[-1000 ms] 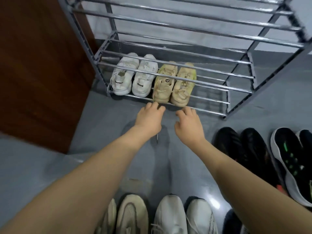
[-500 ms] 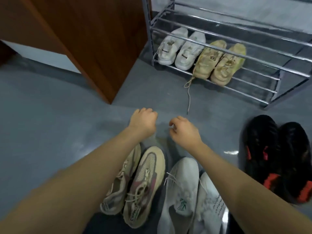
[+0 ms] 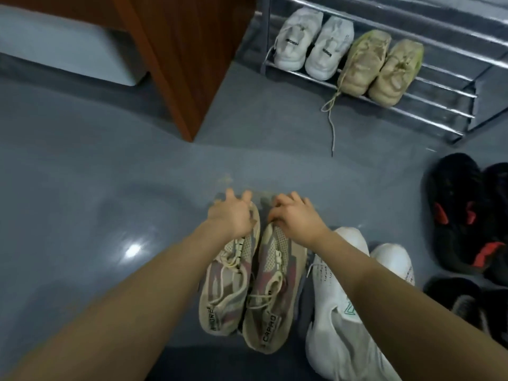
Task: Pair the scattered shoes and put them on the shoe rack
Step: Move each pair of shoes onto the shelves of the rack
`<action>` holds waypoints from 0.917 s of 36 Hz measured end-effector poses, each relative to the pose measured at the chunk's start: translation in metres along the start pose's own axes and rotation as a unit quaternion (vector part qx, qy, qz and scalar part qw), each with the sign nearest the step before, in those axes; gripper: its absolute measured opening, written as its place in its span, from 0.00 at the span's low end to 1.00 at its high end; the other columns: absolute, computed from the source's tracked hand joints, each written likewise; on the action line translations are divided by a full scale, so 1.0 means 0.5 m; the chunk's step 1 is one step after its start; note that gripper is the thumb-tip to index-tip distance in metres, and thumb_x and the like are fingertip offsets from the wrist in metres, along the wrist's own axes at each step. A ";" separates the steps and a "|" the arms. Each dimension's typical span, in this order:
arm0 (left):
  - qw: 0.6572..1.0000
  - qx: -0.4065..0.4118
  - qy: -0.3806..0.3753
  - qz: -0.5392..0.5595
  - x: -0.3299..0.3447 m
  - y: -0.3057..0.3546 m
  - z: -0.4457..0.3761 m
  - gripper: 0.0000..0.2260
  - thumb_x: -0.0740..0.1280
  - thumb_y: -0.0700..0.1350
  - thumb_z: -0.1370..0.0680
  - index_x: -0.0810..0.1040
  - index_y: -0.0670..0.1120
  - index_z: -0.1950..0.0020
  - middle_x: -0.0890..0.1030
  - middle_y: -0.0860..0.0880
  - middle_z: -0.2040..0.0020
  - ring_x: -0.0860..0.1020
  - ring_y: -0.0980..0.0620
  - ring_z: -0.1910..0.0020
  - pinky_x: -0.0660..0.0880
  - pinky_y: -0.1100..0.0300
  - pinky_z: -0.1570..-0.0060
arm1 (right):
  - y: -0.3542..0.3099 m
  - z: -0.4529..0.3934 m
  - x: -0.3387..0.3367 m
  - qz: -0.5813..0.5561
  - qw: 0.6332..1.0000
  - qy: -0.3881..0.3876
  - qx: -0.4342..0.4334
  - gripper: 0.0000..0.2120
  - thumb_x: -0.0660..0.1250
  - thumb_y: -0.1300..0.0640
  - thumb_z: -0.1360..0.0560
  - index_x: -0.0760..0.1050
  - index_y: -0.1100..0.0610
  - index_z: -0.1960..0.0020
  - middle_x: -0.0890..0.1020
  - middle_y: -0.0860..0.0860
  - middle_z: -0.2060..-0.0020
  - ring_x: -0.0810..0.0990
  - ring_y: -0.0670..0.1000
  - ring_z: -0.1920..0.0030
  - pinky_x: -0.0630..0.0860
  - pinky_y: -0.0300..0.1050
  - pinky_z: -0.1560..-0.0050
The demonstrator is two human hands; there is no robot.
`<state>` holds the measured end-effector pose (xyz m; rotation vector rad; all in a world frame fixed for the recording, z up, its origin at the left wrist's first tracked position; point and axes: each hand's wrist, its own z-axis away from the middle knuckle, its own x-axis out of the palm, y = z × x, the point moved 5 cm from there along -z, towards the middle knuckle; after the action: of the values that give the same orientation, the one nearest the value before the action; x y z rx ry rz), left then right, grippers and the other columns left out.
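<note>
Shoes, several pairs, on a grey floor (image 3: 82,174) and a metal rack (image 3: 439,86). Beige pair: left shoe (image 3: 228,279) and right shoe (image 3: 275,292), side by side and touching, toes pointing away, on the floor at centre. Left hand (image 3: 233,213) over the toe of the left beige shoe, fingers curved down onto it; right hand (image 3: 294,215) over the toe of the right beige shoe, fingers bent onto it; hands close together but apart; firm grip or mere touch: cannot tell. White pair (image 3: 346,298) on the floor just right of the beige pair, partly hidden by the right forearm. Black-and-red pair (image 3: 461,215) on the floor at far right, well apart from the hands. Further dark shoes (image 3: 467,303) at the lower right edge, blurred. On the rack's lowest shelf: white sneakers (image 3: 313,42) at the left end, tan sneakers (image 3: 382,67) touching them on the right, heels toward the camera. Loose lace (image 3: 332,119) trailing from the tan sneakers down onto the floor. Brown wooden panel (image 3: 187,50) standing left of the rack.
</note>
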<state>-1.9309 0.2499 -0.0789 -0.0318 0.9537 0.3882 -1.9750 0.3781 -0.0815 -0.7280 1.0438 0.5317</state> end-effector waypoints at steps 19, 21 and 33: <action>0.980 0.059 0.186 0.034 -0.132 0.033 -0.097 0.14 0.58 0.33 0.22 0.66 0.44 0.39 0.70 0.40 0.42 0.71 0.38 0.43 0.68 0.49 0.59 | 0.070 -0.073 -0.104 -0.071 0.957 0.179 0.215 0.10 0.57 0.63 0.23 0.78 0.60 0.50 0.67 0.55 0.56 0.74 0.60 0.59 0.62 0.44 0.65; 0.983 0.068 0.156 0.065 -0.128 0.039 -0.116 0.13 0.57 0.33 0.22 0.68 0.43 0.39 0.70 0.40 0.41 0.71 0.37 0.41 0.71 0.47 0.52 | 0.081 -0.086 -0.100 -0.094 0.957 0.169 0.215 0.11 0.58 0.64 0.23 0.79 0.61 0.50 0.70 0.57 0.55 0.75 0.60 0.56 0.65 0.44 0.64; 0.979 0.167 0.094 0.067 -0.059 0.041 -0.029 0.14 0.58 0.43 0.21 0.68 0.41 0.37 0.67 0.42 0.37 0.65 0.41 0.35 0.65 0.50 0.38 | 0.040 -0.013 -0.053 -0.116 0.962 0.173 0.174 0.11 0.63 0.54 0.24 0.74 0.53 0.42 0.76 0.50 0.44 0.72 0.54 0.42 0.57 0.45 0.46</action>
<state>-1.9644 0.2568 -0.0610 0.3072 1.2024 0.3484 -2.0040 0.3847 -0.0650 -0.6274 1.3149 0.0107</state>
